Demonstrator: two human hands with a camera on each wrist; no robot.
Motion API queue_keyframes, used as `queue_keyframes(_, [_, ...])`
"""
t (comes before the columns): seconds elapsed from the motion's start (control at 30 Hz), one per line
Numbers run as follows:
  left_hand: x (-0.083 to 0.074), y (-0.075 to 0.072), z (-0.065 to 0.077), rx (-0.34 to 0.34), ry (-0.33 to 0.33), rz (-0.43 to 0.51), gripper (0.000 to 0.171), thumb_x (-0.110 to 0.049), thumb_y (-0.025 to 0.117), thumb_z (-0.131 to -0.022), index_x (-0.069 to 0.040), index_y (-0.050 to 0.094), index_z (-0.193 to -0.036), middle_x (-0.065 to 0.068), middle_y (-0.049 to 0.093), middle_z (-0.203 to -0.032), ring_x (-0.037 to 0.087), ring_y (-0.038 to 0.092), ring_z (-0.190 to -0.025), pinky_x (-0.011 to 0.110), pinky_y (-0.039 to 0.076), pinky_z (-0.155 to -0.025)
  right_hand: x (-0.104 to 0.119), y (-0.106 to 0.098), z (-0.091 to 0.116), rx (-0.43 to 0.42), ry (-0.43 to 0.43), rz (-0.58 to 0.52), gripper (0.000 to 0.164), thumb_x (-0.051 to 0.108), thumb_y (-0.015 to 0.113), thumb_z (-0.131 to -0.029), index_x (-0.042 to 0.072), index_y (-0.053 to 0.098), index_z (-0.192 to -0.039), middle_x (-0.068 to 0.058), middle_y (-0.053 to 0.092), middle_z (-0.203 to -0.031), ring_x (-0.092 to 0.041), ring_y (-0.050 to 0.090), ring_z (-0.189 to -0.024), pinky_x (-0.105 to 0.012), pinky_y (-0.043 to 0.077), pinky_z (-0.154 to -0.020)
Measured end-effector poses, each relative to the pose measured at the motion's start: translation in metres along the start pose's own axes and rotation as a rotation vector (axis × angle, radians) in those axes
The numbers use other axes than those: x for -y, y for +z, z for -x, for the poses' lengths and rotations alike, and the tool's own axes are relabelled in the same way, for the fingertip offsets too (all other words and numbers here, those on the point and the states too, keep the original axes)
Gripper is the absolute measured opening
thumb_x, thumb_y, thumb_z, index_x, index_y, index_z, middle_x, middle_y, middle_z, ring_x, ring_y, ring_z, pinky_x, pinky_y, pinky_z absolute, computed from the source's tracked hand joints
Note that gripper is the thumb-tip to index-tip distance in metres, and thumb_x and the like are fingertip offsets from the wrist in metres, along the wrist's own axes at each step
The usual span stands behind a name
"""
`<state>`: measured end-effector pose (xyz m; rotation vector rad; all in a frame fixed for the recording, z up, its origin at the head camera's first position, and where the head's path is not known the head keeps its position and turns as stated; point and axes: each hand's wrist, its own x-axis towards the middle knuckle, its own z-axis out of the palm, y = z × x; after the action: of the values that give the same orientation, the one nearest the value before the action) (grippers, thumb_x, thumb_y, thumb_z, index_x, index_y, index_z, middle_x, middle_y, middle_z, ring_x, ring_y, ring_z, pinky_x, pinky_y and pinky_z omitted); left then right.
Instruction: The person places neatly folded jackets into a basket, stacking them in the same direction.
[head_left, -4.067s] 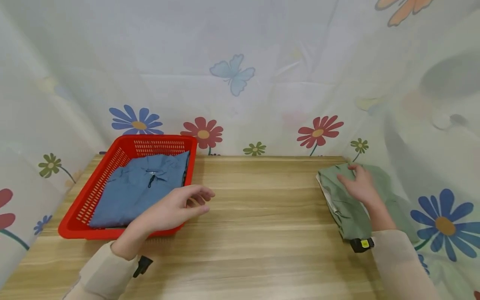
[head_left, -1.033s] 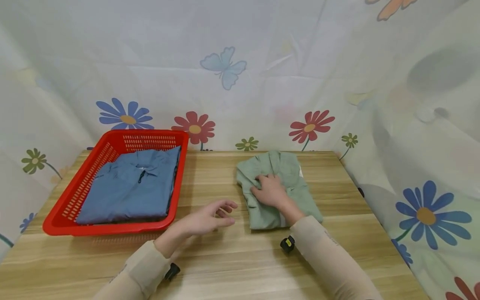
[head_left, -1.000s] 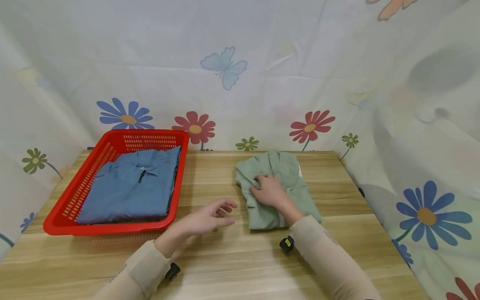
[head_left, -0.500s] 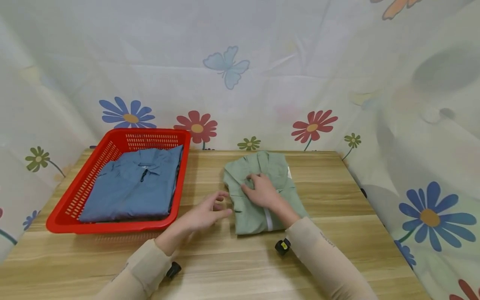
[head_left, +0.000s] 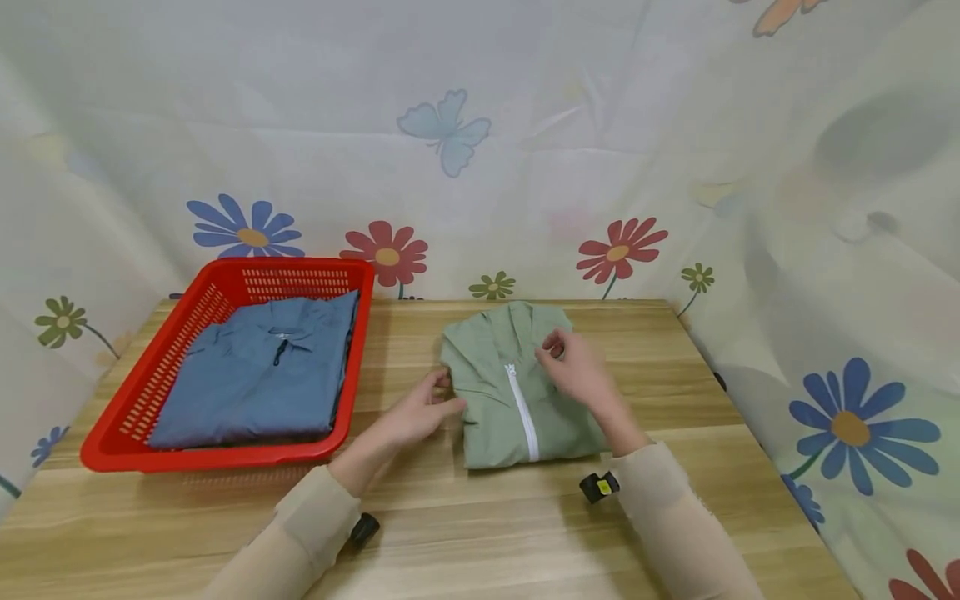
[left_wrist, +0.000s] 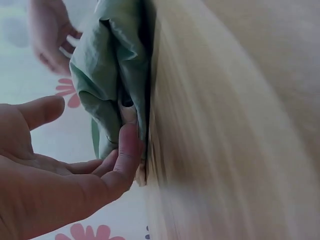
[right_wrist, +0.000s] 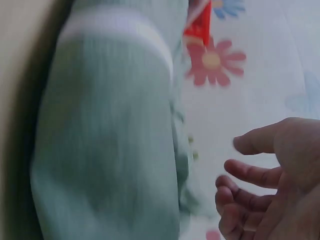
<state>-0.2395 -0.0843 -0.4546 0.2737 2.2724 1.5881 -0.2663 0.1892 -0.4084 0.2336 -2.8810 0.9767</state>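
A folded green jacket [head_left: 491, 408] with a white front zipper lies on the wooden table, right of the basket. At its left edge is my left hand [head_left: 416, 412]; in the left wrist view its fingertips [left_wrist: 131, 145] touch the side of the folded layers while the thumb stands away from the cloth. My right hand [head_left: 581, 371] hovers over the jacket's right side, fingers loosely bent and holding nothing. Space shows between that hand and the green cloth [right_wrist: 110, 130] in the right wrist view.
A red plastic basket [head_left: 348, 392] stands on the left of the table [head_left: 465, 533]. Inside it lies a folded blue garment [head_left: 255, 392] with a short zipper at the collar. A flower-printed curtain [head_left: 525, 192] borders the back and both sides.
The green jacket has come from the far right to the middle under my right hand. That hand has since lifted off it, uncovering the zipper, and my left hand has reached its left edge.
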Motion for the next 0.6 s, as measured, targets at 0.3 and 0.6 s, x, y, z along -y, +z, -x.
queue_keyframes(0.3, [-0.005,0.003,-0.018,-0.086,-0.035,0.013,0.069,-0.024,0.059,-0.105,0.005,0.024,-0.158,0.026,0.042,-0.147,0.038,0.037,-0.141,0.053,0.033,-0.114,-0.04,-0.014,-0.003,0.084,0.095,0.012,0.037,0.022,0.062,-0.103,-0.008,0.058,-0.124,-0.024,0.065,-0.111,-0.036,0.062,-0.099,-0.049,0.052,-0.083])
queue_keyframes(0.6, [-0.006,0.011,-0.036,-0.157,-0.052,0.127,0.07,-0.015,0.061,-0.103,0.007,0.024,-0.158,0.019,0.051,-0.13,0.027,0.057,-0.097,0.038,0.052,-0.078,-0.067,-0.007,-0.004,0.137,0.152,-0.074,0.036,0.022,0.057,-0.106,-0.012,0.06,-0.12,-0.024,0.065,-0.108,-0.031,0.062,-0.092,-0.041,0.054,-0.074])
